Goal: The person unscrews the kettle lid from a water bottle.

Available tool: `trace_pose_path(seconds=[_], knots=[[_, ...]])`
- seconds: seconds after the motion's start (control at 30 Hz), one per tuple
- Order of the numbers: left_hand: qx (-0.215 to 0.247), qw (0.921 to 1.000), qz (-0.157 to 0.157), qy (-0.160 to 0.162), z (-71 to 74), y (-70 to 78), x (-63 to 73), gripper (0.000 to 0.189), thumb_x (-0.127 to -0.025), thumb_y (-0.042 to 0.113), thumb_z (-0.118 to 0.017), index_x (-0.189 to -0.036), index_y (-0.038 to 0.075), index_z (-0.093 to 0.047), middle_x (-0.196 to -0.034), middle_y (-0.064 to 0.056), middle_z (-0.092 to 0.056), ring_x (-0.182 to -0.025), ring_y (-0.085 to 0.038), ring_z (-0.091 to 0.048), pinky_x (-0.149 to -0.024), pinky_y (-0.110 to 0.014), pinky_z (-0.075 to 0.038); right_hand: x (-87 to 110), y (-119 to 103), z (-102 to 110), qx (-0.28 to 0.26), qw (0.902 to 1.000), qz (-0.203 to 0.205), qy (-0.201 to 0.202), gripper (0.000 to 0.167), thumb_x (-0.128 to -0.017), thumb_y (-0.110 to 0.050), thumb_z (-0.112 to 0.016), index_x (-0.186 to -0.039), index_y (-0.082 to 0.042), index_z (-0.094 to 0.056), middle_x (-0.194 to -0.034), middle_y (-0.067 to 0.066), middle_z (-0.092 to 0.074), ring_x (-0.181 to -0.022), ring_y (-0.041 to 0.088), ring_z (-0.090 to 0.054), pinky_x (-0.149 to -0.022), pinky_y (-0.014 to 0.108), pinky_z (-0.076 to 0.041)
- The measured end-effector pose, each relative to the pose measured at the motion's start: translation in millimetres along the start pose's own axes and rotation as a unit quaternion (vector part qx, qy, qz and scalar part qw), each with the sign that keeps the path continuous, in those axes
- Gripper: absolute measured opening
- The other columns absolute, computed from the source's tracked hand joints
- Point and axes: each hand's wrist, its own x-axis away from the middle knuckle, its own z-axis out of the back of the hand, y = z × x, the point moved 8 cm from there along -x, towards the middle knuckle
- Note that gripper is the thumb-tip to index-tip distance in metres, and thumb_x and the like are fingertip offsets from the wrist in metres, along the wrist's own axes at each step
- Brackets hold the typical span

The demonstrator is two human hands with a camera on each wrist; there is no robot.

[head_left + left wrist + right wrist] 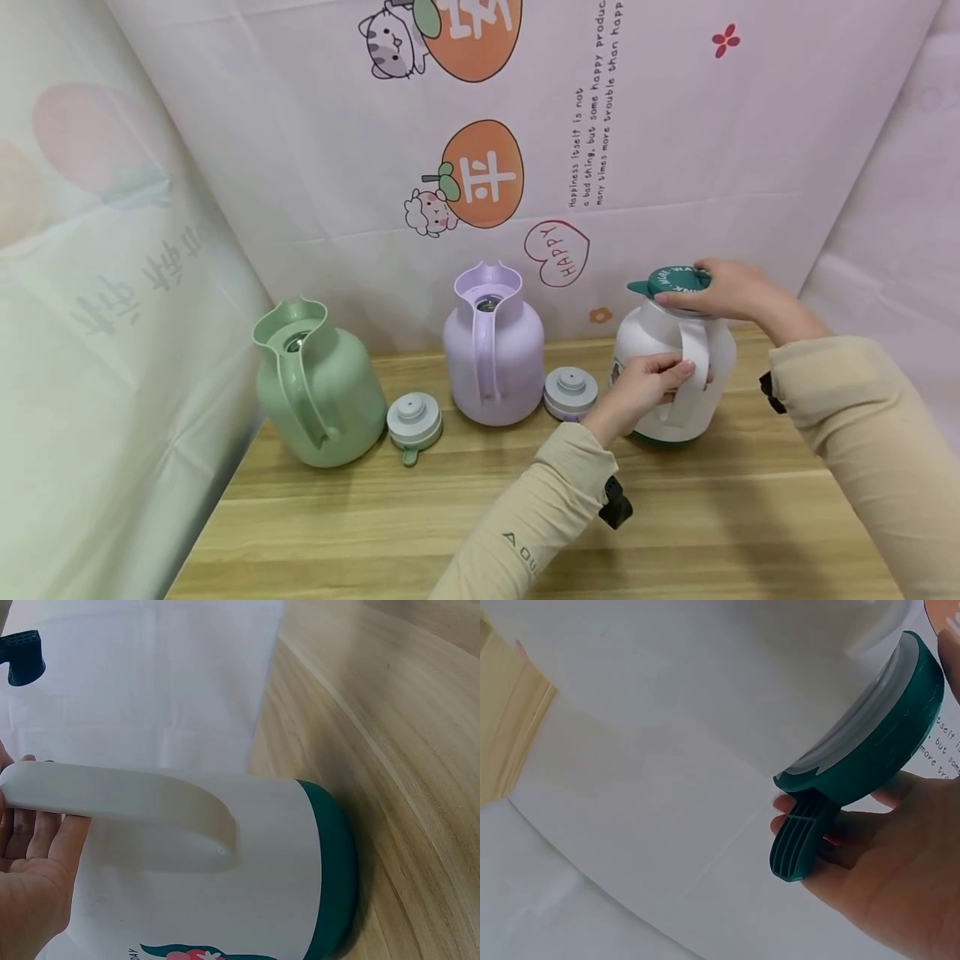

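At the right of the table stands a white vacuum jug (718, 362) with a dark green base (334, 870). My left hand (637, 392) grips its white handle (112, 791), fingers curled round behind it and the thumb in front. Over the jug's mouth, my right hand (738, 292) holds the dark green lid (678, 280) by its rim, thumb on the near side and fingers on the far side. In the right wrist view, the lid (881, 746) shows its pale underside tilted, with a ribbed green lever (799, 840) beside the fingers.
A lilac jug (525, 358) stands mid-table without its lid, which lies upside down (572, 392) to its right. Further left is an uncovered green jug (348, 392), with its upturned lid (415, 421) beside it. A printed cloth (337, 167) hangs behind the wooden table (337, 533).
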Motion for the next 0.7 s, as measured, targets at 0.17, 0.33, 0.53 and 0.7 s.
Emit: trace_pose_path(seconds=[0.17,0.33,0.53,0.7], knots=[[-0.008,1.0000,0.000,0.001,-1.0,0.1,0.6,0.034,-0.099,0.027,-0.050,-0.124,0.008,-0.063,-0.121,-0.011,-0.067,-0.102,0.002,-0.058,-0.088,-0.018,-0.051,-1.8,3.7,1.4,-0.010,0.9999,-0.009,-0.006,0.098,-0.085,-0.058,-0.058,-0.139,0.018,-0.028,-0.131,0.044,-0.039,-0.112,0.055,-0.044,-0.089,0.063,-0.043],[-0.012,0.9999,0.001,-0.001,-2.2,-0.6,0.8,0.033,-0.099,0.027,-0.050,-0.123,0.007,-0.063,-0.120,-0.011,-0.067,-0.102,0.002,-0.058,-0.087,-0.017,-0.051,-2.6,5.5,2.1,-0.016,0.9998,-0.009,-0.001,0.096,-0.085,-0.056,-0.059,-0.139,0.017,-0.029,-0.131,0.044,-0.039,-0.113,0.055,-0.044,-0.090,0.063,-0.043],[-0.034,0.9994,-0.009,0.000,-2.3,1.8,0.4,0.033,-0.100,0.027,-0.048,-0.122,0.009,-0.064,-0.119,-0.010,-0.068,-0.099,0.005,-0.057,-0.083,-0.015,-0.050,-4.0,7.0,0.8,-0.024,0.9997,-0.010,0.001,0.095,-0.085,-0.055,-0.059,-0.139,0.017,-0.029,-0.131,0.045,-0.038,-0.113,0.055,-0.043,-0.089,0.063,-0.043],[-0.043,0.9989,-0.012,0.010,-1.5,2.0,-0.4,0.033,-0.100,0.027,-0.048,-0.122,0.009,-0.064,-0.117,-0.009,-0.069,-0.095,0.006,-0.056,-0.081,-0.015,-0.050,-4.8,7.1,0.0,-0.031,0.9995,-0.005,0.001,0.094,-0.086,-0.055,-0.059,-0.140,0.017,-0.029,-0.132,0.045,-0.037,-0.114,0.054,-0.042,-0.090,0.062,-0.043]])
